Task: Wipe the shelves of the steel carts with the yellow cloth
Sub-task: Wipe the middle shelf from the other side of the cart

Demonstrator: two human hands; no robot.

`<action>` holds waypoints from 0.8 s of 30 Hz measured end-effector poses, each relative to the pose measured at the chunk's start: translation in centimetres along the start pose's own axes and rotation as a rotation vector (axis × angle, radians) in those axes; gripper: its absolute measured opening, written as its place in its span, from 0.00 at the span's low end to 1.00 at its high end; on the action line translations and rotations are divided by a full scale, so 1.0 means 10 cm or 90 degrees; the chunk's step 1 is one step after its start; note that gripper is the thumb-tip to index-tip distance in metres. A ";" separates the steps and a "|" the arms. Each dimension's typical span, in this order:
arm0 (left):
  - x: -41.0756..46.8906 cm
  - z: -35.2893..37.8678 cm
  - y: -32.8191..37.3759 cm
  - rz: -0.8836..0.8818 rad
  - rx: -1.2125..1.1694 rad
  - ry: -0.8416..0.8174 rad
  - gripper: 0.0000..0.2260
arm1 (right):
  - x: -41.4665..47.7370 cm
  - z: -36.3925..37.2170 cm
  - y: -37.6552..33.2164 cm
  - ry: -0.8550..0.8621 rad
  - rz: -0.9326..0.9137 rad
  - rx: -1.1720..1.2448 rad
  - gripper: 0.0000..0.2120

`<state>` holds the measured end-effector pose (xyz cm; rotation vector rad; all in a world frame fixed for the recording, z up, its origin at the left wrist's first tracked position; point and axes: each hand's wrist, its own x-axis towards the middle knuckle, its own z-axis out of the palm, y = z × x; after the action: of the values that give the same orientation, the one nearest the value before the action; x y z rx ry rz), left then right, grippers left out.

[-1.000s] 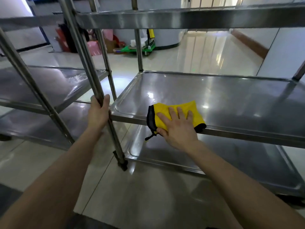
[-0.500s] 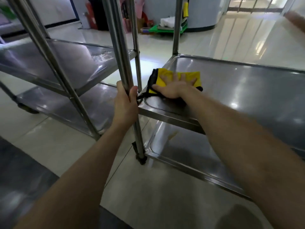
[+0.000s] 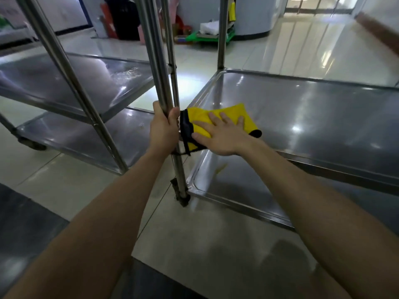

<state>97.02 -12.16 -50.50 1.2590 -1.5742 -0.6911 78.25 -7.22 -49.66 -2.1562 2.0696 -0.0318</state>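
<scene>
The steel cart on the right (image 3: 323, 160) takes up most of the view, and its near-left corner is the upright post (image 3: 160, 61). A second steel cart (image 3: 71, 87) stands to the left of that post. The middle shelf (image 3: 313, 113) runs rightward from the post, with the bottom shelf (image 3: 241, 186) below it. The left hand (image 3: 164, 132) is wrapped firmly round the post at shelf height, probably to steady the cart against the push of wiping. Just right of the post, the right hand (image 3: 224, 134) lies flat with its fingers spread, pressing the yellow cloth (image 3: 248, 117) onto the shelf's corner. The cloth's dark edge spills over the rim towards the post.
</scene>
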 end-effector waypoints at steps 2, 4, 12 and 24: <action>0.02 -0.02 0.01 -0.007 0.014 -0.020 0.10 | -0.30 0.04 0.04 0.037 -0.036 -0.045 0.35; 0.02 -0.10 0.05 -0.024 0.058 -0.049 0.09 | -0.54 0.07 0.06 0.098 -0.050 -0.080 0.35; -0.88 0.02 -0.13 -0.324 -0.199 -0.107 0.20 | -0.81 -0.22 0.19 0.133 -0.049 0.241 0.28; -0.97 0.12 0.16 -0.288 -0.237 -0.120 0.21 | -0.74 -0.48 0.62 0.094 0.097 0.307 0.18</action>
<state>95.28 -2.67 -52.77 1.3002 -1.2302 -1.3563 71.23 -0.57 -45.03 -1.7463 2.0288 -0.6212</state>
